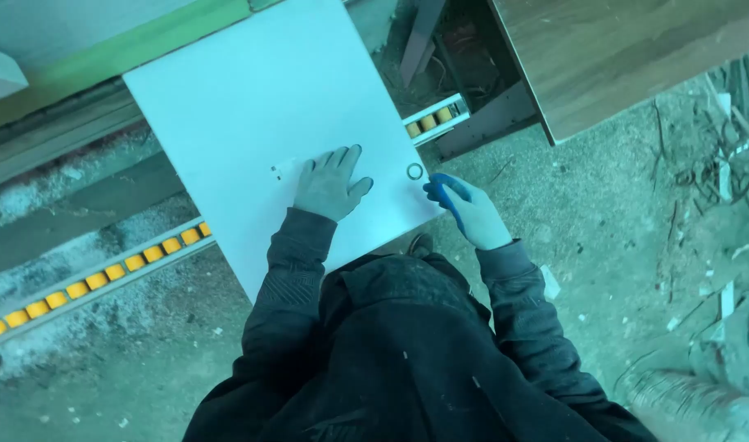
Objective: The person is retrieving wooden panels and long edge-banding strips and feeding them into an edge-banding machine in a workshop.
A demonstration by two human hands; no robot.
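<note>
A large white rectangular panel (252,98) lies flat across a roller rail. My left hand (329,184), in a grey glove, rests palm-down on the panel with fingers spread, near small drilled marks (275,172). My right hand (464,209), in a blue-palmed glove, grips the panel's right edge just below a round bored hole (415,171). Both arms wear dark sleeves.
A roller rail with yellow wheels (96,278) runs diagonally under the panel and reappears at the right (436,117). A brown wooden board (628,49) sits upper right. A green-edged machine bed (104,57) lies upper left. Dusty floor with scrap strips (722,180) spreads at right.
</note>
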